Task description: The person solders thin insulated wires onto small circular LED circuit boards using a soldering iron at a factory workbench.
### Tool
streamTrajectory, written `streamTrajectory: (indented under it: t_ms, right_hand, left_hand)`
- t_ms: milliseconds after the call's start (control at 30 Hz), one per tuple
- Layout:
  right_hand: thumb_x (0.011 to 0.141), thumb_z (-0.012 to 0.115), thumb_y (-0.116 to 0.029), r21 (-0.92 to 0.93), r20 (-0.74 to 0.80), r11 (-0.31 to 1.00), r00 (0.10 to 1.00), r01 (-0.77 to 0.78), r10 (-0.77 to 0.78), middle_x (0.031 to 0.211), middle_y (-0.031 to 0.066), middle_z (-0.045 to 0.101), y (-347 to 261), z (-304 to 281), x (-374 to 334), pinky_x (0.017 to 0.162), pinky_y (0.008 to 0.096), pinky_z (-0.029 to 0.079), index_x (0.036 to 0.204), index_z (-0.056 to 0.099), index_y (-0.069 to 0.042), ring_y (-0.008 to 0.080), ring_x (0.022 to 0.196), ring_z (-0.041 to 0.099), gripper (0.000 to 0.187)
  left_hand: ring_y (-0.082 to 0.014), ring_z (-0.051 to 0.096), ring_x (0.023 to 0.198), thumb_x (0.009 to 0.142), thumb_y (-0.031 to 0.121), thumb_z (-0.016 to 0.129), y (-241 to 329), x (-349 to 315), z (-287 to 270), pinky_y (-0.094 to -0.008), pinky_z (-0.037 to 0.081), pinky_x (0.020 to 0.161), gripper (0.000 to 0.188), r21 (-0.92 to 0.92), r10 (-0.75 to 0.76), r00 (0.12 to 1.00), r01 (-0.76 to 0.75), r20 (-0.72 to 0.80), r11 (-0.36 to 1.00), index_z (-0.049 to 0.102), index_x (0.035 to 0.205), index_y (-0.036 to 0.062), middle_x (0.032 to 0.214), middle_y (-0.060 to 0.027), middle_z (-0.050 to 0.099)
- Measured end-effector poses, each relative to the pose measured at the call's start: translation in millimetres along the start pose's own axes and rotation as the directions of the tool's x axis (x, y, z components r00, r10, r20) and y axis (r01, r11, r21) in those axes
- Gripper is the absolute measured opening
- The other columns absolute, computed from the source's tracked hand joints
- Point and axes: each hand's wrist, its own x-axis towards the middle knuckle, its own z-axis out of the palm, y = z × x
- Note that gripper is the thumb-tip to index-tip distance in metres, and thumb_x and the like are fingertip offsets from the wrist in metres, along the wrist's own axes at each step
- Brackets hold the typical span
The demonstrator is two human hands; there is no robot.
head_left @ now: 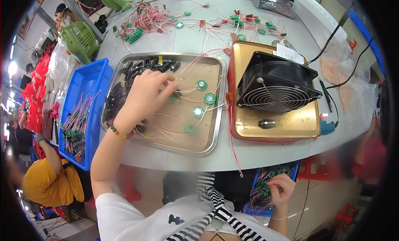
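My left hand [149,91] reaches over a metal tray [215,139]. Its thumb stands apart from the fingers, and I see nothing held between them. Black plastic parts [118,95] lie heaped in the tray's left side, partly hidden by that hand. To its right, round green boards with pale discs [210,98] and a small square green board [190,129] lie with red and white wires. My right hand [282,188] is low at the right, thumb and forefinger pinched together over a blue bin [296,168] of green boards and wires; whatever it pinches is too small to make out.
A black fan [278,81] stands on a gold tin lid [245,131], beside a dark oval part [267,124]. Left of the tray is a blue bin [106,75] of wired boards. Tangled wires [147,19] cover the far table. A person in yellow [50,183] sits at left.
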Motion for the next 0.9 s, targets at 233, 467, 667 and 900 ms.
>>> streamTrajectory:
  t_ms: [233, 467, 667, 900]
  right_hand:
    - [0.061, 0.057, 0.004, 0.023, -0.028, 0.999, 0.999, -0.045, 0.046, 0.064, 0.0103, 0.060, 4, -2, -6, 0.052, 0.0260, 0.044, 0.068, 0.064, -0.001, 0.0196, 0.057, 0.057, 0.011]
    - [0.062, 0.057, 0.004, 0.021, -0.048, 0.997, 0.996, -0.069, 0.070, 0.065, 0.0103, 0.061, 4, 3, -8, 0.054, 0.0271, 0.044, 0.068, 0.063, -0.001, 0.0207, 0.058, 0.058, 0.010]
    - [0.065, 0.057, 0.005, -0.044, -0.037, 0.993, 0.993, -0.113, 0.111, 0.069, 0.0105, 0.062, 14, -4, -10, 0.057, 0.0263, 0.045, 0.073, 0.063, 0.000, 0.0203, 0.061, 0.058, 0.011]
    - [0.083, 0.050, -0.007, 0.265, -0.120, 0.773, 0.775, -0.577, 0.620, 0.077, 0.0029, 0.057, 69, -9, -21, 0.057, 0.0215, 0.043, 0.090, 0.055, -0.001, 0.0089, 0.067, 0.053, 0.010]
  left_hand:
    - [-0.0203, 0.058, 0.073, 0.076, 0.015, 0.067, -3, 13, 2, -0.0320, 0.046, 0.069, 0.022, -0.212, -0.066, 0.989, 0.093, 0.129, 0.973, 0.064, 0.094, 0.0024, 0.074, -0.0074, 0.062]
    - [-0.0213, 0.064, 0.074, 0.081, 0.008, 0.060, -9, 26, 21, -0.0302, 0.049, 0.069, 0.021, -0.415, -0.170, 0.982, 0.188, 0.080, 0.890, 0.057, 0.101, 0.0013, 0.080, -0.0130, 0.065]
    - [-0.0242, 0.058, 0.093, 0.074, 0.001, 0.060, 2, 14, 2, -0.0342, 0.044, 0.087, 0.030, -0.054, 0.042, 0.959, -0.060, -0.280, 0.997, 0.055, 0.104, 0.0002, 0.094, -0.0108, 0.062]
    - [-0.0298, 0.055, 0.087, 0.072, 0.006, 0.066, 18, -10, 7, -0.0368, 0.043, 0.076, 0.020, 0.011, 0.140, 0.990, -0.140, 0.007, 0.990, 0.063, 0.092, 0.0029, 0.089, -0.0112, 0.058]
